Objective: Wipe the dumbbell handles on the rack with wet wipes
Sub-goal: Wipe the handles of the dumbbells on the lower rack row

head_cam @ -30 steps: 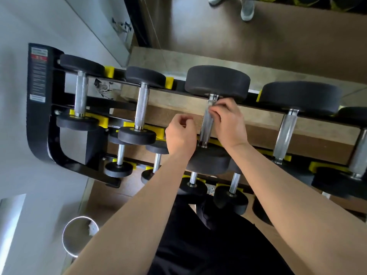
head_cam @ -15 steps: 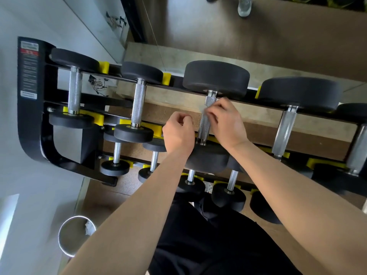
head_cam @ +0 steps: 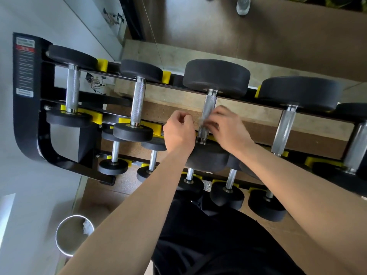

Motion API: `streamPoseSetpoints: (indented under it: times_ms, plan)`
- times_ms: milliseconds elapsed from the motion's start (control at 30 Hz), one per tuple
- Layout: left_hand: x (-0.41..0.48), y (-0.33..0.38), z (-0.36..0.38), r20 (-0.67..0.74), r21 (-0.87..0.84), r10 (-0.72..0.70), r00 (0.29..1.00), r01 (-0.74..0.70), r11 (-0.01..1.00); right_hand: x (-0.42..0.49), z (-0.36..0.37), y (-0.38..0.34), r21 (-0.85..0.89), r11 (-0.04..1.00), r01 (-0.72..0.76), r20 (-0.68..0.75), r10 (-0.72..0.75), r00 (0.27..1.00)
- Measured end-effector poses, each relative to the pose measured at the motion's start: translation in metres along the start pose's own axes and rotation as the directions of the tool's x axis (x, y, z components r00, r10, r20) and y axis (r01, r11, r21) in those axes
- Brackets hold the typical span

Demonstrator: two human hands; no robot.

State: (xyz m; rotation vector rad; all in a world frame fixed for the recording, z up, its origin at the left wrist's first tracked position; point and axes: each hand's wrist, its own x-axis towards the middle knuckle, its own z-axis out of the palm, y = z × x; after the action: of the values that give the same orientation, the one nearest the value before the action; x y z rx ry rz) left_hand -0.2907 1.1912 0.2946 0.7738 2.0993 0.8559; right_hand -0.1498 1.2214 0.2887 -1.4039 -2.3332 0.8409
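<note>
While the heavy dumbbell (head_cam: 216, 76) sat on the top tier of the rack (head_cam: 25, 96), the right hand (head_cam: 228, 130) pinched the limp wet wipe (head_cam: 203, 119) against its knurled handle (head_cam: 210, 102), which would probably snag it; the left hand (head_cam: 178, 132) was curled beside it, its hold unclear.

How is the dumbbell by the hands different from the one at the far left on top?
The dumbbell by the hands has much bigger black ends than the far-left dumbbell. A wet wipe in the right hand touches the dumbbell by the hands; nothing touches the far-left dumbbell. Both have round black ends and silver handles, and both lie across the top shelf.
</note>
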Motion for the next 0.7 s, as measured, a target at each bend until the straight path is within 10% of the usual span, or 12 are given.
streamPoseSetpoints:
  times_ms: [200,400,700]
  plan:
    - [-0.001,0.001,0.000,0.000,-0.008,0.002,1.000,-0.002,1.000,0.003,-0.005,0.000,-0.048,0.997,0.062,0.232,-0.049,0.971]
    - [0.001,0.001,0.001,-0.006,-0.005,-0.023,1.000,0.023,1.000,0.014,-0.003,-0.004,-0.025,0.999,-0.025,-0.043,0.023,0.999]
    - [0.001,-0.001,0.000,0.014,-0.022,-0.008,1.000,0.008,1.000,0.016,-0.004,-0.007,-0.185,0.970,0.156,0.238,-0.109,0.965]
